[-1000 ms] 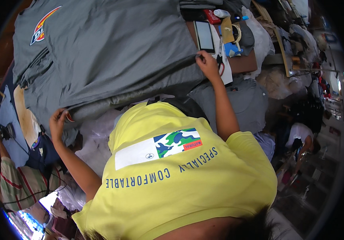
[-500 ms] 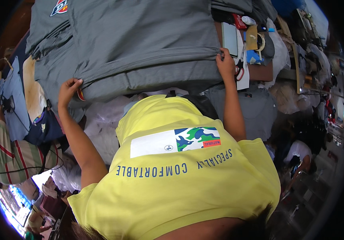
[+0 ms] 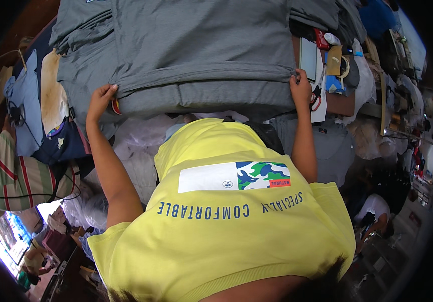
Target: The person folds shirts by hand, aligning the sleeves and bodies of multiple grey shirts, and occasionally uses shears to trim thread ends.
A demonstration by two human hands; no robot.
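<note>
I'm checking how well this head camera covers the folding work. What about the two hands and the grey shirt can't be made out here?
- Left hand: its fingertips curl over the grey shirt edge, so the grip beneath is hidden.
- Right hand: its fingers tuck under the fold, so the pinch is unseen.
- Grey shirt: the top is cut off by the upper edge of the picture.
- Small items beside the right hand: too small and bent by the lens to identify.
- Table: buried under cloth.
</note>
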